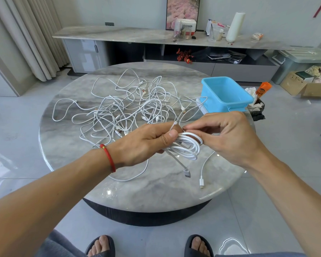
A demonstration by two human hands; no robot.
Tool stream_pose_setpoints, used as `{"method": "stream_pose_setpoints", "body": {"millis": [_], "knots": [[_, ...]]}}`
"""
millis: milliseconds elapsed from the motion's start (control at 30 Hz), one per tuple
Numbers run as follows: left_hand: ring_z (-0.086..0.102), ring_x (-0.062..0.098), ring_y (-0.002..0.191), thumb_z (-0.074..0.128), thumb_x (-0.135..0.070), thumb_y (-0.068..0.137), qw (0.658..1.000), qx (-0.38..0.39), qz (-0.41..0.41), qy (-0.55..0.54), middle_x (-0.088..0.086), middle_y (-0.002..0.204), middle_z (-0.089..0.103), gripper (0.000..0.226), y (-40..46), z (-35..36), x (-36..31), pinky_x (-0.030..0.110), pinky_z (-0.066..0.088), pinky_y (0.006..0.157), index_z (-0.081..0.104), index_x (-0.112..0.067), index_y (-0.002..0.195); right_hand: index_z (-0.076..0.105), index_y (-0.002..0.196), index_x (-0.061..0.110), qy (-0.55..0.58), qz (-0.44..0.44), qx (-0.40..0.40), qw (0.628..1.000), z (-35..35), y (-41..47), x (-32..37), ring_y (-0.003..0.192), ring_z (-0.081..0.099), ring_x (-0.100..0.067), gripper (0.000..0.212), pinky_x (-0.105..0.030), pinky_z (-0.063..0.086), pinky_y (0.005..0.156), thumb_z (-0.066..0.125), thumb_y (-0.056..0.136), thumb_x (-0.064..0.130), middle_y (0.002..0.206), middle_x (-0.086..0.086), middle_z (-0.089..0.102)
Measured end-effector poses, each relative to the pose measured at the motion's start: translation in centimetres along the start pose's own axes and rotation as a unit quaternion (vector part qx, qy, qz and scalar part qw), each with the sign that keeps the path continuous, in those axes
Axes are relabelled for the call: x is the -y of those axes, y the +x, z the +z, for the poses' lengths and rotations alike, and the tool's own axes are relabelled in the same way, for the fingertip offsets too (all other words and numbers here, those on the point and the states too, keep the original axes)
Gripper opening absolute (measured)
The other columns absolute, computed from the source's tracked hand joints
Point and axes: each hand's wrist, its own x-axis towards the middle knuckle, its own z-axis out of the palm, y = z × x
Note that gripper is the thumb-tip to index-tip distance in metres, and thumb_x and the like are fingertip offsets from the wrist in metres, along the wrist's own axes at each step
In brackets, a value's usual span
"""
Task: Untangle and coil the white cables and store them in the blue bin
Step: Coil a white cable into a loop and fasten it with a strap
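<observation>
Both hands, left hand (146, 143) and right hand (224, 134), pinch the coiled cable (189, 147) held between them.

The left hand (148, 141) covers the near side of the coiled cable (188, 147), so how its turns are gathered under the fingers cannot be seen. In the tangled cables (130, 108) the crossings are too fine to trace strand by strand. The blue bin (226, 93) hides its own floor behind its near wall, and the trash bag (258, 110) sits partly behind it.
</observation>
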Motion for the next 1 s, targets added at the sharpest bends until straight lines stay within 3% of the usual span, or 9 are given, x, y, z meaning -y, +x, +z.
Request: {"method": "stream_pose_setpoints", "body": {"millis": [233, 567, 767, 1000], "knots": [[0.048, 0.000, 0.057, 0.037, -0.027, 0.106, 1.000, 0.002, -0.009, 0.006, -0.022, 0.063, 0.050, 0.033, 0.04, 0.09, -0.23, 0.007, 0.038, 0.054, 0.059, -0.003, 0.105, 0.082, 0.097, 0.011, 0.001, 0.000, 0.003, 1.000, 0.04, -0.07, 0.03, 0.082, 0.077, -0.012, 0.017, -0.018, 0.058, 0.075, 0.082, 0.080, 0.018, 0.090, 0.002, 0.081], [0.050, -0.005, 0.054, 0.036, -0.024, 0.108, 0.999, 0.024, -0.021, -0.006, -0.027, 0.059, 0.052, 0.026, -0.12, 0.21, -0.52, 0.005, 0.037, 0.053, 0.059, -0.031, 0.097, 0.083, 0.099, 0.011, -0.023, -0.019, 0.006, 1.000, 0.28, -0.02, 0.15, 0.082, 0.075, -0.008, 0.017, -0.017, 0.055, 0.075, 0.083, 0.082, 0.014, 0.090, 0.005, 0.080], [0.048, -0.004, 0.051, 0.035, -0.023, 0.107, 0.999, 0.014, -0.022, -0.020, -0.025, 0.058, 0.050, 0.026, -0.05, 0.24, -0.31, 0.005, 0.036, 0.051, 0.059, -0.024, 0.097, 0.082, 0.097, 0.016, -0.005, -0.009, 0.001, 1.000, 0.19, 0.01, 0.34, 0.083, 0.076, -0.009, 0.015, -0.018, 0.057, 0.076, 0.082, 0.082, 0.014, 0.091, 0.005, 0.080], [0.050, -0.006, 0.052, 0.037, -0.024, 0.107, 0.999, 0.032, -0.022, 0.013, -0.027, 0.058, 0.052, 0.026, -0.05, 0.16, -0.19, 0.005, 0.037, 0.053, 0.059, -0.031, 0.095, 0.082, 0.098, 0.018, -0.014, -0.006, 0.007, 1.000, 0.21, -0.05, 0.58, 0.086, 0.076, -0.011, 0.017, -0.021, 0.059, 0.078, 0.083, 0.081, 0.017, 0.092, 0.006, 0.080]]}}
